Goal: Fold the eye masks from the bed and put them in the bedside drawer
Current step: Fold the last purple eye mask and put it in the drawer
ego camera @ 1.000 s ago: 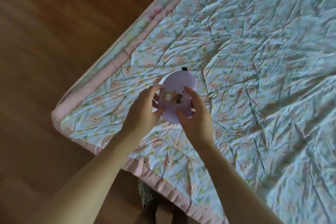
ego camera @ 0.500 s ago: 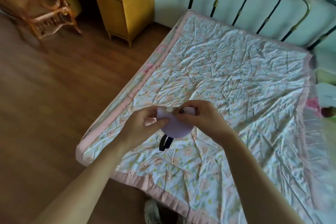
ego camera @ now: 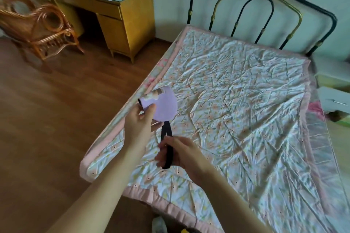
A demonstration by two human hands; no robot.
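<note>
A lilac eye mask (ego camera: 164, 106), folded in half, is held up over the bed's left edge. My left hand (ego camera: 139, 124) pinches its lower left corner between thumb and fingers. A black elastic strap (ego camera: 167, 143) hangs down from the mask. My right hand (ego camera: 177, 152) is closed around the strap's lower loop, below and to the right of the left hand. The bed (ego camera: 236, 111) has a crumpled floral sheet with a pink border. A white bedside cabinet with a drawer (ego camera: 334, 100) stands at the far right, beyond the bed.
A yellow wooden desk (ego camera: 121, 22) stands against the far wall on the left, with a rattan chair (ego camera: 39, 30) beside it. A dark metal headboard (ego camera: 265, 15) closes the bed's far end. Wooden floor (ego camera: 47, 119) lies to the left of the bed.
The view has lifted from the sheet to the room. My hands have come apart: the left one keeps the folded mask, the right one has slid down and taken the black strap.
</note>
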